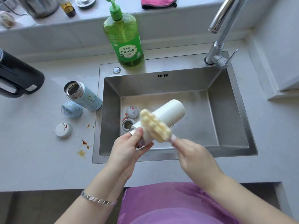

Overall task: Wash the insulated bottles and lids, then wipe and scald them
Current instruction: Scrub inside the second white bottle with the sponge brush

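Gripping the steel neck of a white insulated bottle (168, 112), the left hand (129, 147) holds it on a slant over the steel sink (234, 110), base pointing away from the person, thumb on top of the neck and fingers curled beneath; the right hand (192, 154) is closed round the pale handle of a yellow sponge bottle brush (155, 125), whose knobbly head lies against the outside of the bottle near its neck; on the sink floor, just left of the bottle, sits a grey lid (132, 112) with red detail, beside the round drain (127, 124); on the grey counter (40, 159) left of the sink a light blue insulated bottle (85, 97) has its mouth uncovered, a matching blue cap (72, 109) just beside it and a white lid (63, 130) with a red mark nearer the person; orange-brown stains (84, 143) spot the counter by the sink's edge; a green dish detergent bottle (127, 46) with a pump stands on the sink's back ledge; a chrome tap (221, 38) rises at the back right corner; a black jug (17, 75) sits at far left; a pink cloth (158, 3) lies on the sill; a silver bracelet (97, 198) circles the left wrist.
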`<state>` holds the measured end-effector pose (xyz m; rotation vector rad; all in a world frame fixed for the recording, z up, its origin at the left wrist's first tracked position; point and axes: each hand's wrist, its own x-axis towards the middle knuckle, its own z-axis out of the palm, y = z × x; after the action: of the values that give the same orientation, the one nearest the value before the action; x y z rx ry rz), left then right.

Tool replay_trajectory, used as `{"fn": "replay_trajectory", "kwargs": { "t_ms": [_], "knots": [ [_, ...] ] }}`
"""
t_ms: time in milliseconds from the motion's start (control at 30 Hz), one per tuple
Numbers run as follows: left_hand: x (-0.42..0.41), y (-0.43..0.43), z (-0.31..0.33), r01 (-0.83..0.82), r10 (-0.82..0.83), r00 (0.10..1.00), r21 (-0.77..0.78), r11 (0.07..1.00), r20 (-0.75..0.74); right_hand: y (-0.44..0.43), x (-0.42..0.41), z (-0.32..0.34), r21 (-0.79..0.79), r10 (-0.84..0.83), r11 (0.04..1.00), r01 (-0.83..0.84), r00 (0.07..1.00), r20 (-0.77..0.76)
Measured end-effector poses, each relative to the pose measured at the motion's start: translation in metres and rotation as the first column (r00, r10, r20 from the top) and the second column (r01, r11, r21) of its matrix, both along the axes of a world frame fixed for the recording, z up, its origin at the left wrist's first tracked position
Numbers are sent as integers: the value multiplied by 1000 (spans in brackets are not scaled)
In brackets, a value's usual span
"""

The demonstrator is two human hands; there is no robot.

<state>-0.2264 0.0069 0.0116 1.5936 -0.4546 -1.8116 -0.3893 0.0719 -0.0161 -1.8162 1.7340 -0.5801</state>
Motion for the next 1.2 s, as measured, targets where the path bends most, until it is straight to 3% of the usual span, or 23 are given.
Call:
{"fn": "replay_trajectory", "kwargs": {
  "t_ms": [67, 133, 167, 300, 333, 400, 433, 467, 567, 600, 667, 700, 833, 967, 1100, 1133, 1200],
  "knots": [
    [-1, 2, 3, 1, -1, 1000, -31, 1000, -23, -12, -11, 0, -21, -53, 998, 52, 998, -26],
    [-1, 3, 5, 19, -20, 1000, -80, 997, -11, -27, -34, -4, 7, -308, 951, 308, 951, 20],
    [0, 3, 5, 28, -29, 1000, -107, 994, -5, -29, -36, -3, 17, -353, 936, 352, 934, 56],
    [-1, 1, 11, 99, -111, 993, -216, 971, -44, -8, -2, 16, -105, 11, 994, 0, 994, 112],
    [0, 1, 12, 115, -128, 991, -237, 965, -39, -13, -10, 17, -98, -29, 994, 40, 994, 105],
    [0, 1, 12, 141, -142, 990, -284, 948, 18, -31, -38, 10, 31, -353, 935, 353, 918, 181],
    [1, 1, 11, 159, -149, 987, -306, 939, 57, -34, -46, 9, 96, -434, 901, 423, 880, 195],
    [0, 1, 12, 182, -160, 983, -329, 927, 92, -33, -44, 14, 76, -389, 921, 382, 905, 171],
    [2, 2, 11, 265, -219, 962, -386, 884, 161, -13, -13, 24, -44, -51, 997, 59, 985, 166],
    [4, 3, 10, 286, -234, 957, -398, 872, 174, -15, -18, 24, 3, -82, 997, 83, 985, 150],
    [8, 3, 7, 337, -249, 936, -434, 835, 248, -30, -39, 17, 158, -350, 932, 326, 923, 162],
    [9, 2, 7, 366, -256, 923, -451, 814, 287, -31, -42, 15, 203, -404, 907, 369, 899, 168],
    [12, 3, 5, 429, -299, 895, -453, 782, 332, -11, -8, 37, 139, -128, 986, 92, 953, 275],
    [18, 4, -4, 501, -300, 843, -447, 741, 447, -34, -40, 17, 317, -448, 871, 375, 872, 200],
    [19, 2, -8, 519, -317, 831, -430, 738, 458, -12, -6, 40, 207, -130, 976, 63, 935, 330],
    [19, 3, -8, 524, -320, 827, -430, 735, 462, -14, -11, 36, 215, -147, 973, 79, 936, 321],
    [20, 4, -9, 543, -309, 813, -452, 708, 493, -34, -33, 19, 323, -361, 906, 275, 899, 249]
  ]
}}
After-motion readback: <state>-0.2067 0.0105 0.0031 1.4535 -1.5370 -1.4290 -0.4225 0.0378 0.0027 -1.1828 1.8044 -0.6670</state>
